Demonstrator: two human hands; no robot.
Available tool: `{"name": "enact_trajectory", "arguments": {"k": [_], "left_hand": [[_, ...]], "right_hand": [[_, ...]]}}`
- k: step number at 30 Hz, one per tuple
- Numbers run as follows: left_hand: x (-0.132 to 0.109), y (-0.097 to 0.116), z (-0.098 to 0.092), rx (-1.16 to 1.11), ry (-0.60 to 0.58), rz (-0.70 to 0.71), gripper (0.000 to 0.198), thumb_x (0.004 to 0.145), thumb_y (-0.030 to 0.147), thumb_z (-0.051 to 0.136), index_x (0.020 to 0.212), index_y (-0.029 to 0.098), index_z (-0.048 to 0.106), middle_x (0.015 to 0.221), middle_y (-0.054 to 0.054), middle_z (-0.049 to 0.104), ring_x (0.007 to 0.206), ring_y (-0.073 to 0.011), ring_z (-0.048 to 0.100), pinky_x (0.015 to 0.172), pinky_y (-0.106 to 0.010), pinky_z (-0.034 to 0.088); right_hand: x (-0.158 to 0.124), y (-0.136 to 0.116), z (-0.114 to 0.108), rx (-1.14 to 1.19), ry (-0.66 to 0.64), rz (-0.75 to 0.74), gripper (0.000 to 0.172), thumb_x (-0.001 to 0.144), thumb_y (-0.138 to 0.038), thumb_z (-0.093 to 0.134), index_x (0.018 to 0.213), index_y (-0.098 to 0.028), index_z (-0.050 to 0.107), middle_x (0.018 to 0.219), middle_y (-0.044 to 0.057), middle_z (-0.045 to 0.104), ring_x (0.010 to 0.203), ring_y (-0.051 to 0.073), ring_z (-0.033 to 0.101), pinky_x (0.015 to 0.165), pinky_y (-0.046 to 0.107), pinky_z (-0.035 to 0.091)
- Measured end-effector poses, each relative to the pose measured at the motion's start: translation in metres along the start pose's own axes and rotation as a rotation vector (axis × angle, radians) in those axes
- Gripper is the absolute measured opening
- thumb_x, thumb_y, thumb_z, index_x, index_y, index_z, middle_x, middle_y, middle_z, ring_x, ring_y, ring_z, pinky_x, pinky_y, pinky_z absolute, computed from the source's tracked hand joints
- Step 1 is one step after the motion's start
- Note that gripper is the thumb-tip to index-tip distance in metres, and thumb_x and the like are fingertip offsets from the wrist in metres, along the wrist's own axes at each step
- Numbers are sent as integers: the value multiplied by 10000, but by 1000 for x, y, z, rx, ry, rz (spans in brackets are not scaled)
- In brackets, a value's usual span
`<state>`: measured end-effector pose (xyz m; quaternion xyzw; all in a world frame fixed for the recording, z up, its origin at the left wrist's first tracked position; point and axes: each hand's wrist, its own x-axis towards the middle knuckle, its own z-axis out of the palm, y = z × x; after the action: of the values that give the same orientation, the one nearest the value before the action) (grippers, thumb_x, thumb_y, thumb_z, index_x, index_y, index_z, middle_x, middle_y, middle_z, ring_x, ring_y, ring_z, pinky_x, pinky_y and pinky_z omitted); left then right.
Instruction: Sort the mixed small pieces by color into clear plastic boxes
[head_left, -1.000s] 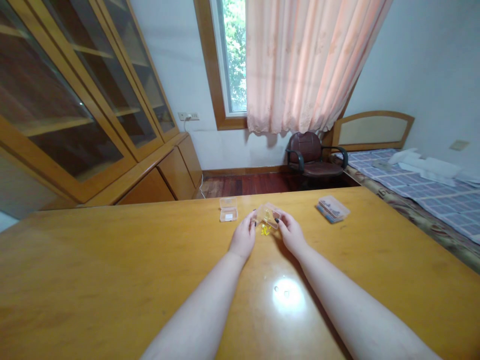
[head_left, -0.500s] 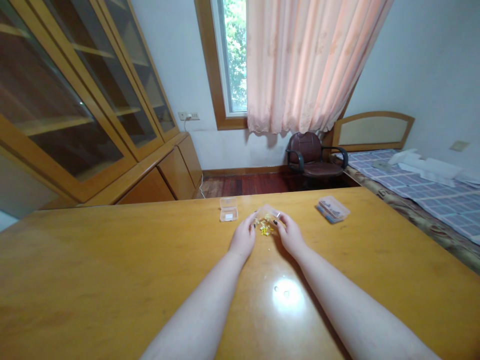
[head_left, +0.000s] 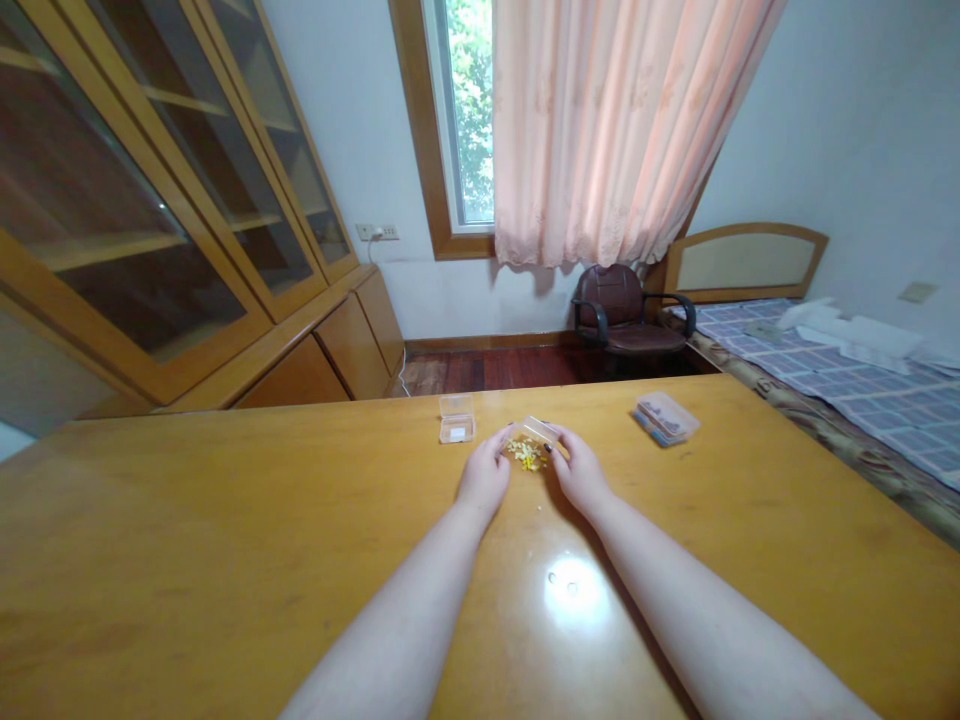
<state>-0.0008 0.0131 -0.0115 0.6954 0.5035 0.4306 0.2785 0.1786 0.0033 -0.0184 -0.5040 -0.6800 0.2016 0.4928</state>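
Between my two hands is a small clear plastic box (head_left: 538, 430), tipped over a pile of tiny yellow and whitish pieces (head_left: 526, 456) on the wooden table (head_left: 300, 540). My left hand (head_left: 486, 470) grips the box's left side, fingers closed at its edge. On the other side, my right hand (head_left: 576, 465) pinches the box, its dark-nailed thumb toward the pile. One tiny pale piece (head_left: 538, 508) lies apart, nearer to me. The pieces are too small to name.
Left of my hands a small clear box (head_left: 457, 430) stands with its lid up, something white inside. At the right lies another clear case (head_left: 666, 418) with small dark and blue contents. Beyond the table's far edge are a brown armchair (head_left: 622, 315) and a bed (head_left: 862, 350).
The clear box has emptied out: more whitish pieces now lie on the pile, and the box looks clear inside. Both hands have stayed nearly in place.
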Motion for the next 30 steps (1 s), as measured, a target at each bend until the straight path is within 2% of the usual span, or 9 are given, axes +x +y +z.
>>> {"name": "enact_trajectory", "arguments": {"k": [4,7,11,15,19,23,27,30], "left_hand": [[-1,1,0,-57,36,-12,568,755,5,431,1281,192,532,1264,-51,604,1181,-185,550,1054,-355,414],[-2,1,-1,-75,43,31,474,838,124,468,1302,210,514,1289,-59,585,1196,-195,537,1053,-370,411],[-3,4,-4,-5,-56,117,448,883,228,471,1331,247,490,1411,-60,462,1324,-211,392,1117,-411,307],[-2,6,-4,26,-121,82,472,883,264,489,1354,256,463,1453,-82,398,1341,-231,363,1112,-437,299],[-2,6,-3,80,-122,90,454,856,282,544,1309,285,514,1451,-81,399,1327,-241,378,1107,-462,288],[-3,7,-3,53,-95,112,444,832,298,581,1275,278,549,1406,-78,464,1287,-246,427,1095,-462,306],[-5,6,-4,-225,-41,87,397,889,404,483,1217,205,588,1256,-97,604,1177,-230,544,1027,-406,401],[-4,5,-5,-463,78,-59,494,882,532,430,1089,132,633,1007,-133,711,918,-230,672,844,-359,507]], "right_hand": [[1,-1,0,103,6,40,337,822,-240,487,1140,-181,582,1171,116,630,1117,239,562,1016,446,399],[4,0,2,322,52,164,328,795,-293,556,1103,-186,591,1159,116,642,1105,244,578,1010,455,405],[7,-4,5,718,11,403,410,713,-377,687,1069,-206,578,1197,117,628,1105,259,589,939,449,475],[5,-12,5,929,-65,498,473,673,-407,748,1081,-237,580,1229,89,610,1089,250,602,848,388,539],[2,-15,5,969,-89,519,444,673,-400,758,1056,-245,595,1199,62,625,1008,221,641,766,325,564],[2,-13,5,897,-29,529,468,665,-408,761,1064,-232,591,1174,77,637,934,216,666,687,292,567],[4,-12,3,850,22,560,468,694,-430,728,1078,-204,586,1063,106,681,816,217,691,645,313,564],[5,-13,2,872,-17,587,414,719,-402,696,1059,-184,606,941,101,714,712,199,693,626,313,558]]}}
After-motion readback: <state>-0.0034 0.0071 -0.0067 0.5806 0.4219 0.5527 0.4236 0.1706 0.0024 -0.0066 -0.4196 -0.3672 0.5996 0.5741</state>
